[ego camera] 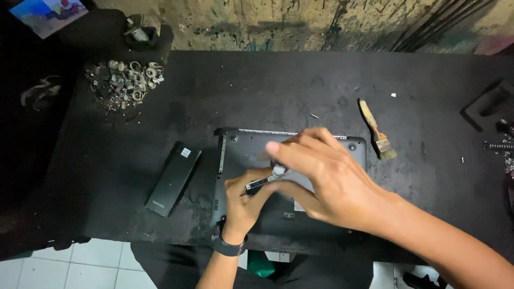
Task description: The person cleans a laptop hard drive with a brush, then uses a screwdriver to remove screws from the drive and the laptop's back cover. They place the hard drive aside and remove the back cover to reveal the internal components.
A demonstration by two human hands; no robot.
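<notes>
A thin dark metal strip [261,183] is pinched in the left hand [242,199] over the laptop base [235,160], which lies near the table's [300,85] front edge. The right hand [326,179] is curled over it (grasp unclear). Bare room lies beyond; a battery [173,177] left, a brush [377,130] right.
</notes>
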